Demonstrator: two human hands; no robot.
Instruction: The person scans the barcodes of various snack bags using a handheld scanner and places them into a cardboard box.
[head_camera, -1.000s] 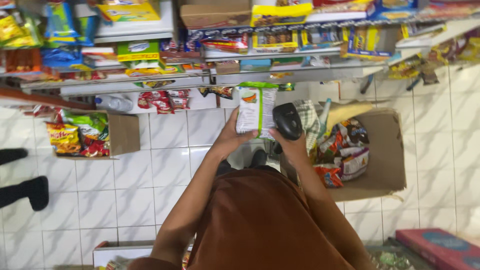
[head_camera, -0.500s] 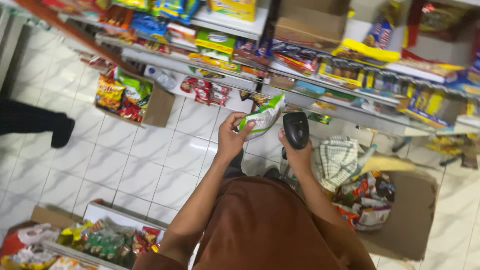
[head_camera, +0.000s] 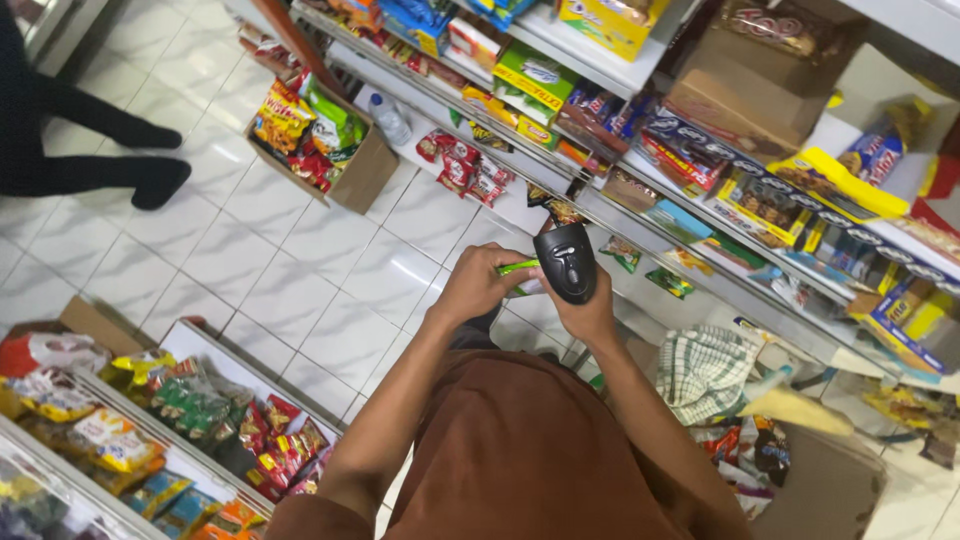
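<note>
My left hand (head_camera: 478, 287) grips a green and white snack packet (head_camera: 520, 276) in front of me, most of it hidden behind the hand and the scanner. My right hand (head_camera: 590, 310) holds a black handheld barcode scanner (head_camera: 565, 262) right beside the packet, its head above the packet's edge. Both arms reach out over my brown shirt (head_camera: 530, 460). Shop shelves (head_camera: 640, 215) packed with snack packets run just beyond my hands.
A cardboard box of snack bags (head_camera: 325, 140) stands on the white tiled floor (head_camera: 250, 260) by the shelf. Another person's dark legs (head_camera: 100, 160) are at the upper left. A low rack of packets (head_camera: 150, 410) is at lower left; a checked cloth (head_camera: 705, 370) and a box of snacks lie at right.
The view has swung and tilted. The packet, held up flat earlier, is now lower and turned edge-on, with the scanner brought close over it.
</note>
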